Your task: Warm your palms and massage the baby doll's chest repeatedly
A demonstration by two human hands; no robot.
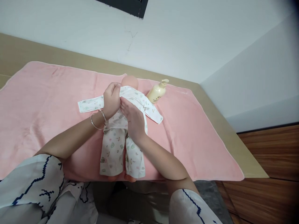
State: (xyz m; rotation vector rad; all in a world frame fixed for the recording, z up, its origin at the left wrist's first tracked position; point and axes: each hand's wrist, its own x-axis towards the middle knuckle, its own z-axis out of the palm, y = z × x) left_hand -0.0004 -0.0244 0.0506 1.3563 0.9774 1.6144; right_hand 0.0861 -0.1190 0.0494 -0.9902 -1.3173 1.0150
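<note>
Clothed doll [115, 120] lies on pink blanket [191, 140]. My left hand [112, 99] curls near collar [127, 89]; cannot tell if pinching cloth. Right hand [134, 119] flat, straight-fingered, over torso. Probably light, cloth soft; best lifted under back.

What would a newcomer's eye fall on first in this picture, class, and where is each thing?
Probably the doll in printed white clothes, lying mid-picture on a broad pink blanket. Next, the left hand and right hand, close together over its chest. Then the cream pump bottle, right of the doll's head in the picture.
</note>
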